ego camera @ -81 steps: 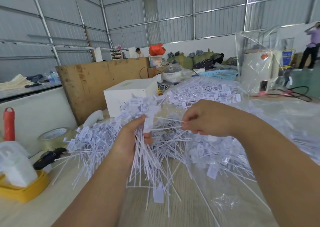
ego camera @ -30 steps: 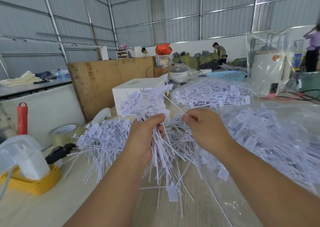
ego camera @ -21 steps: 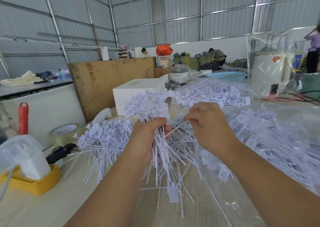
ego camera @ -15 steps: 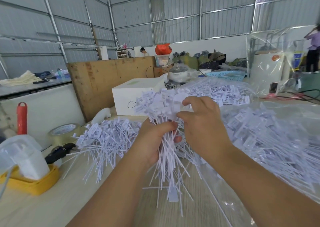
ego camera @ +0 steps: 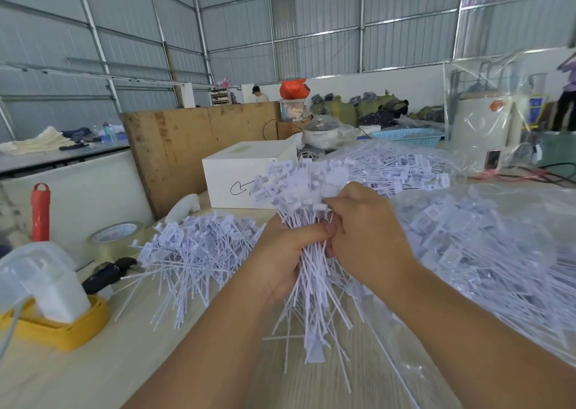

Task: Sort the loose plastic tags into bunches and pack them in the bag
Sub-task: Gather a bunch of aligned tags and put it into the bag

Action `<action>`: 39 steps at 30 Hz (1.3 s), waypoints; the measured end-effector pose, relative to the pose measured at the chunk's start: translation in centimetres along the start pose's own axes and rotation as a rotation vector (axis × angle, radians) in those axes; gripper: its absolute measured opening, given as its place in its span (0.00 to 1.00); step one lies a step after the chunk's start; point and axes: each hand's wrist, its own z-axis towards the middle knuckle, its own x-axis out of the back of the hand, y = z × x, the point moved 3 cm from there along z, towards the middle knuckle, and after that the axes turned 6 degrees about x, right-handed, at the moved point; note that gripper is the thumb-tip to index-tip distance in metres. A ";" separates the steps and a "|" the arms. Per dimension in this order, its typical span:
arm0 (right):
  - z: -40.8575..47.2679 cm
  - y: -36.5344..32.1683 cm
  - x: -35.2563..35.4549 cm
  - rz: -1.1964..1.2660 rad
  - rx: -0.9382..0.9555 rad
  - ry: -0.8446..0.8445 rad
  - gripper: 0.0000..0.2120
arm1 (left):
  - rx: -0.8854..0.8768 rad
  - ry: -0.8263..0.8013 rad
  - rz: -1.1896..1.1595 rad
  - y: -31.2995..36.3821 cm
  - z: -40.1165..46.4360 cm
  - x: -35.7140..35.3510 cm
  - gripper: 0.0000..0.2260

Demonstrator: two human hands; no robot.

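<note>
Our left hand [ego camera: 282,259] grips the tag bunch [ego camera: 307,221]; right hand [ego camera: 364,231] pinches its stems. Light, springy, slippery: we'd clamp just below the heads.

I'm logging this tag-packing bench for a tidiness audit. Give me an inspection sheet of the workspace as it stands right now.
Surface: pale wooden table, largely covered.
Job's things: bunch of white tags held upright; loose pile of tags to its left; clear bag holding tags on the right.
Clutter: tape roll, red cylinder, yellow tray, white box, blue basket.
Grippers: left hand grips the bunch's stems; right hand has its fingers curled on the same bunch.
Cables: dark and red cables at far right.
Surroundings: corrugated metal wall, plywood board, people at the back.
</note>
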 end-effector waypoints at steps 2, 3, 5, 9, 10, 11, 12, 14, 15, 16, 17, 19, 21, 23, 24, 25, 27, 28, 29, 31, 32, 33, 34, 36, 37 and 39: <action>0.1 0.2 0.0 0.164 -0.058 0.006 0.15 | -0.029 0.047 -0.011 0.1 0.2 0.4 0.10; 0.2 0.3 0.0 0.291 -0.141 -0.001 0.18 | -0.042 0.082 -0.021 0.1 0.3 0.6 0.12; 0.3 -0.1 -0.1 0.607 -0.353 -0.011 0.21 | -0.081 0.153 -0.029 0.2 0.3 0.6 0.16; 0.0 -1.3 -1.0 0.974 -0.571 -0.251 0.20 | -0.236 0.261 0.100 0.2 0.3 1.0 0.15; -0.3 -1.9 -1.2 1.010 -0.581 -0.317 0.20 | -0.281 0.297 0.195 0.3 0.3 1.0 0.15; -0.6 -2.3 -1.4 1.053 -0.596 -0.326 0.19 | -0.323 0.322 0.290 0.5 0.1 0.5 0.14; -0.7 -2.5 -1.6 1.090 -0.616 -0.293 0.17 | -0.370 0.340 0.391 0.5 -0.1 -0.1 0.13; -0.7 -2.5 -1.5 1.124 -0.663 -0.195 0.14 | -0.486 0.375 0.585 0.6 -0.7 -1.5 0.07; -0.6 -2.5 -1.3 1.138 -0.679 -0.160 0.14 | -0.525 0.390 0.618 0.5 -0.7 -1.8 0.08; -0.6 -2.4 -1.3 1.156 -0.686 -0.130 0.14 | -0.554 0.360 0.624 0.5 -0.9 -2.3 0.09; -0.5 -2.4 -1.1 1.179 -0.680 -0.091 0.13 | -0.535 0.295 0.597 0.3 -0.9 -2.6 0.11; -0.7 -2.2 -0.5 1.208 -0.646 0.015 0.10 | -0.492 0.244 0.617 -0.4 -1.0 -3.2 0.14; -1.3 -1.7 0.1 1.195 -0.629 0.095 0.09 | -0.550 0.259 0.678 -0.6 -1.5 -4.0 0.10; -2.1 -1.1 0.7 1.152 -0.600 0.137 0.08 | -0.596 0.280 0.743 -0.3 -1.7 -4.9 0.09; -2.6 -0.7 1.1 1.115 -0.568 0.155 0.06 | -0.603 0.262 0.821 -0.4 -1.6 -5.2 0.11; -3.0 -0.4 1.4 1.086 -0.545 0.172 0.04 | -0.588 0.212 0.877 -0.6 -1.4 -5.4 0.12; -3.8 0.3 2.1 1.068 -0.542 0.212 0.06 | -0.509 0.073 0.937 -1.4 -1.5 -5.7 0.16; -4.2 0.9 2.4 1.069 -0.553 0.232 0.08 | -0.470 0.001 0.966 -1.9 -1.7 -6.0 0.19; -4.5 1.4 2.9 1.071 -0.568 0.245 0.08 | -0.458 -0.051 1.005 -2.3 -2.0 -6.2 0.21; -4.9 2.4 4.1 1.072 -0.581 0.250 0.03 | -0.483 -0.127 1.055 -2.8 -2.5 -6.6 0.23; -5.1 2.9 4.7 1.073 -0.593 0.258 0.03 | -0.491 -0.160 1.064 -2.9 -2.7 -6.7 0.23; -5.2 3.4 5.3 1.074 -0.606 0.266 0.06 | -0.471 -0.197 1.066 -3.1 -2.8 -6.7 0.24; -5.4 3.9 5.9 1.081 -0.607 0.267 0.08 | -0.430 -0.232 1.061 -3.4 -2.8 -6.7 0.27; -5.6 4.6 6.9 1.106 -0.596 0.246 0.09 | -0.341 -0.264 1.058 -3.9 -2.8 -6.3 0.35; -5.8 4.9 7.3 1.128 -0.596 0.235 0.09 | -0.314 -0.257 1.061 -4.2 -2.7 -6.1 0.38; -6.4 5.4 7.8 1.177 -0.617 0.226 0.11 | -0.302 -0.230 1.070 -4.4 -2.5 -5.7 0.38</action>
